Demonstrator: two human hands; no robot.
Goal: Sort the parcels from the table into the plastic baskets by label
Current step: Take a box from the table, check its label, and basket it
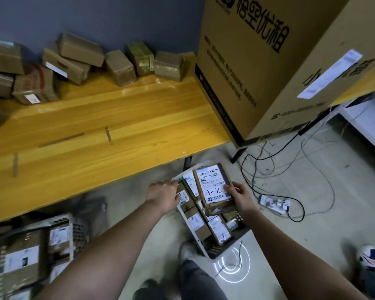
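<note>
One flat cardboard parcel (213, 187) gripped by right hand (240, 200) over basket (189, 224)

The right hand (241, 200) holds a labelled parcel (214, 187) marked 1-2; below the grip sits a filled basket (214, 253); left hand (162, 194) alongside.

Both arms extended down and forward; right hand (240, 197) fingers curled in a grip, left hand (164, 197) knuckles up, fingers hidden.

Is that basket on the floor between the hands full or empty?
Nearly full: the basket holds several labelled parcels, and the right hand holds another parcel over them.
</note>
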